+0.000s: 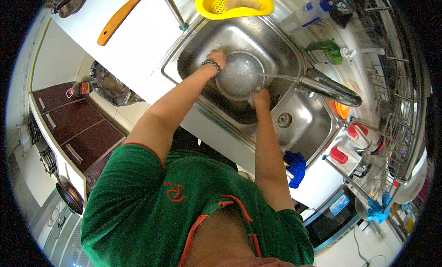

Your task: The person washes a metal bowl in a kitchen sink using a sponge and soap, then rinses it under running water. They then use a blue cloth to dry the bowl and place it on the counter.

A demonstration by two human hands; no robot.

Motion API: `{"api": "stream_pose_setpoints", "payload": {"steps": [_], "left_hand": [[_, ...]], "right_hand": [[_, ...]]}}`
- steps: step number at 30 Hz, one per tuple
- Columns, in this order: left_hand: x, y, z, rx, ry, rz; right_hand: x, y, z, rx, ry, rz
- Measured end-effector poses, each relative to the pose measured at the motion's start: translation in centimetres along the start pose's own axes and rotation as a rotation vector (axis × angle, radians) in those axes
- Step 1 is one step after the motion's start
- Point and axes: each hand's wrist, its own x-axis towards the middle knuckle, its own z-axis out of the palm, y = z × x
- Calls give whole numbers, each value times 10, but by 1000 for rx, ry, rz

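And here's the left hand (217,59), curled in on the far-left rim of a silvery bowl (225,90), holding it; wet metal could slip from those fingers and let the bowl tilt. Beads (213,66) circle that wrist, close enough to snag on the edge. Across to the right hand (261,99), low at the bowl's near-right side: something pale shows by the fingers, perhaps a pad or suds, and I can't tell whether it's gripped. Then the stream (282,77) from the tap (330,89), striking inside the bowl; too strong a flow, or a tilted bowl, could splash the counter (138,64).

Now the containers, from the left! A yellow basket (201,4) at the sink's back edge cradles a tan sponge-like block (242,3). The bowl, sitting in the large basin (283,50), holds cloudy water. The small basin (309,129) shows its round drain (284,120). Farther right, the green bottle (325,52) carries a white pump top (348,52).
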Motion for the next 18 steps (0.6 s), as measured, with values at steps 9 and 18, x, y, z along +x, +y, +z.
{"api": "stream_pose_setpoints", "payload": {"steps": [9,18], "left_hand": [[69,-106,50,-261,-495,246],[110,-138,78,88,-207,233]], "right_hand": [[31,-36,12,281,315,-132],[-82,-91,-26,-23,528,-653]]}}
